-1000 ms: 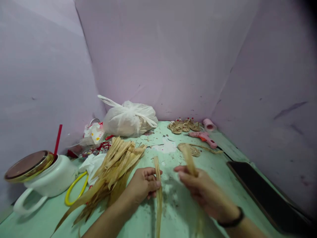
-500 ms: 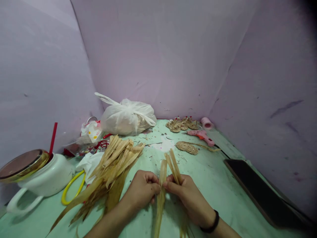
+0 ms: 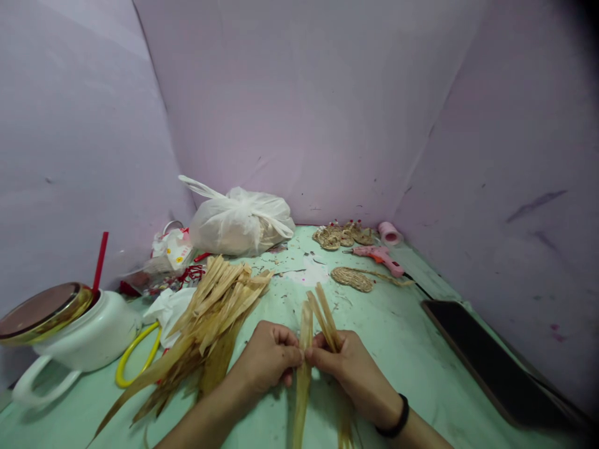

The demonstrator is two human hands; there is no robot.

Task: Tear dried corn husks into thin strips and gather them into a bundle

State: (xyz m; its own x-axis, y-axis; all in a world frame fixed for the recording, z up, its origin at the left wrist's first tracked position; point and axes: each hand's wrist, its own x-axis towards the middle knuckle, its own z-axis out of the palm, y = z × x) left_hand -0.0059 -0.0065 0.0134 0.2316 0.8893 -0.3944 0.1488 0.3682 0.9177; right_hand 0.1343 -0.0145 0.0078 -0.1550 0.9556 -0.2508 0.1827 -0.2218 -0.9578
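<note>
A long pale dried husk strip [image 3: 303,393] runs lengthwise between my hands. My left hand [image 3: 271,355] pinches its left edge with thumb and fingertips. From the other side my right hand [image 3: 349,362], with a black band on the wrist, pinches the same strip, the two thumbs almost meeting. Narrower husk strips [image 3: 325,315] are also gripped in the right hand, their ends sticking out above and below it. Left of my left hand lies a heap of dried husks [image 3: 218,312].
A tied white plastic bag [image 3: 241,221] stands at the back. Woven coils [image 3: 344,236], an oval braided sole [image 3: 352,279] and a pink glue gun [image 3: 381,257] lie back right. A dark phone-like slab [image 3: 491,362] is at right, a white lidded mug [image 3: 93,333] and yellow ring [image 3: 135,355] at left.
My hands stay on the strip, with the right thumb now slightly closer to the left. The narrower strips lean a little more to the left. Everything else looks the same.
</note>
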